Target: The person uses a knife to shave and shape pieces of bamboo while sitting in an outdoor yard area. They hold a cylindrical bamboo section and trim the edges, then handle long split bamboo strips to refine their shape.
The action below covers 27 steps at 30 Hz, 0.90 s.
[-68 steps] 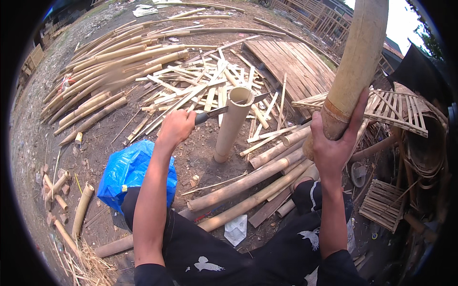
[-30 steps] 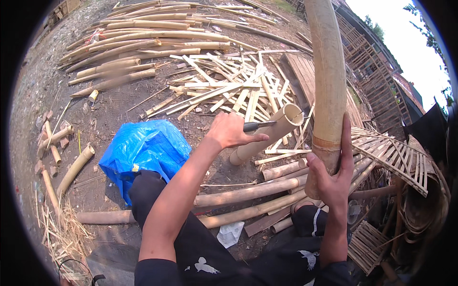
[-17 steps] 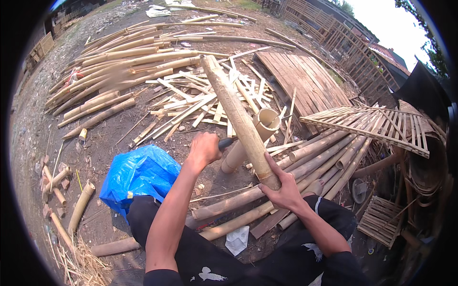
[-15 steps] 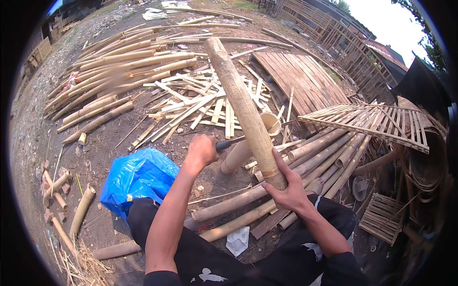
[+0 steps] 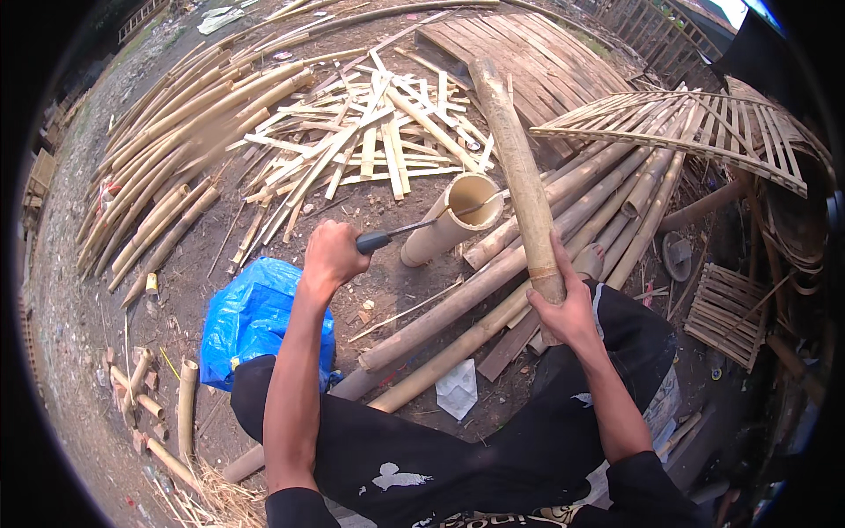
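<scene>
My left hand (image 5: pixel 334 260) is closed round the black handle of a long, thin-bladed tool (image 5: pixel 412 226); whether it is a saw or a knife cannot be made out. Its blade slants up to the right, over the open mouth of a short, upright bamboo tube (image 5: pixel 422 244). The far end of the blade comes close to a bamboo pole piece (image 5: pixel 519 167). My right hand (image 5: pixel 568 304) grips this piece near its lower end, thumb on one side. The piece leans up and away, its lower end by my right leg.
Bamboo poles (image 5: pixel 458 321) lie beside my legs, with a slatted bamboo frame (image 5: pixel 678 132) over their far ends. Ahead are split strips (image 5: pixel 387 145), a pole stack (image 5: pixel 194 114) and a plank platform (image 5: pixel 528 53). A blue plastic sheet (image 5: pixel 255 312) lies by my left knee.
My left hand has drawn the tool back to the left. The bamboo piece and my right hand have shifted right, and the view has tilted downward.
</scene>
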Tool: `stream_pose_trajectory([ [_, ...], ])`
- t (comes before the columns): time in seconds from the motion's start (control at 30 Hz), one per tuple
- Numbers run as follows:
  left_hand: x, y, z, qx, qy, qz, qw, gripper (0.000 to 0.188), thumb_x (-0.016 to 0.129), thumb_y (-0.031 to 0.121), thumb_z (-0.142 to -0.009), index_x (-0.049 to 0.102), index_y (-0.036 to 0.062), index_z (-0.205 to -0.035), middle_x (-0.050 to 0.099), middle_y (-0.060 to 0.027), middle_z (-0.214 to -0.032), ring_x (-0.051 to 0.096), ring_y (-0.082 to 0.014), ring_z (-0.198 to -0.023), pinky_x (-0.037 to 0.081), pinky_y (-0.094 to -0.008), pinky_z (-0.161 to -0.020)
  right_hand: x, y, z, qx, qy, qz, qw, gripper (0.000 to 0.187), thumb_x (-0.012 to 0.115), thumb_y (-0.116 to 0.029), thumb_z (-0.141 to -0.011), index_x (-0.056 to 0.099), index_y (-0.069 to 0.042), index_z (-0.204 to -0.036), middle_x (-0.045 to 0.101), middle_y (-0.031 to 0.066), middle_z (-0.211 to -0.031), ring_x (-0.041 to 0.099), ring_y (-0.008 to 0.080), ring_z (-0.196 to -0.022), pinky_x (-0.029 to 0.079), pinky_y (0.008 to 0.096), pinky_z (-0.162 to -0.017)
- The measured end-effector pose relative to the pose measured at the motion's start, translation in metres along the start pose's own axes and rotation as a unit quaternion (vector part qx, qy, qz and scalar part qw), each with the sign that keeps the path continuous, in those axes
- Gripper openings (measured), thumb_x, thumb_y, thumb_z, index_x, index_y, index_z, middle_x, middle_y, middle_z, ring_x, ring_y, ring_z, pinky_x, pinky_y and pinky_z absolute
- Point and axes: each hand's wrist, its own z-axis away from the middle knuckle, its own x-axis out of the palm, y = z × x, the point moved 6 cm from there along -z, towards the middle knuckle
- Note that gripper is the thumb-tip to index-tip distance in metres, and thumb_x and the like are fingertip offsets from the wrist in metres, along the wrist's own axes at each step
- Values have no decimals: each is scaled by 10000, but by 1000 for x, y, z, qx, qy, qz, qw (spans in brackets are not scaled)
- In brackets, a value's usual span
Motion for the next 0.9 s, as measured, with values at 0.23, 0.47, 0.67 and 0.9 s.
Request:
stream_pose_trajectory([
  [0.23,-6,-12,11,-13,-1,-11,1000,145,711,167,-698,777,54,-761,685,-278,-744,687,-445,-756,568,-499,-860,-45,-79,15,-161,102,-115,975,915,696,-14,-855,236,-118,-1640,567,150,-1336,638,201,-1050,552,323,-895],
  [0.47,4,-13,13,-51,-23,7,998,166,710,155,-725,795,39,-808,711,-267,-812,713,-408,-819,572,-472,-872,-62,-134,51,-284,377,-43,881,930,671,30,-833,227,-125,-1636,564,165,-1309,624,201,-964,572,321,-800],
  [0.67,-14,-20,-2,-43,-28,-96,994,185,722,193,-718,799,51,-810,723,-238,-804,718,-355,-837,495,-414,-989,39,17,16,-63,10,-55,996,977,683,44,-772,275,-159,-1637,537,214,-1474,591,221,-1252,471,335,-1055],
  [0.9,-14,-56,7,-59,6,-96,994,210,726,201,-681,778,30,-793,726,-221,-797,712,-344,-859,449,-428,-1033,-22,-103,8,-112,25,-82,990,935,715,28,-817,283,-126,-1631,564,156,-1438,571,190,-1241,464,352,-1075],
])
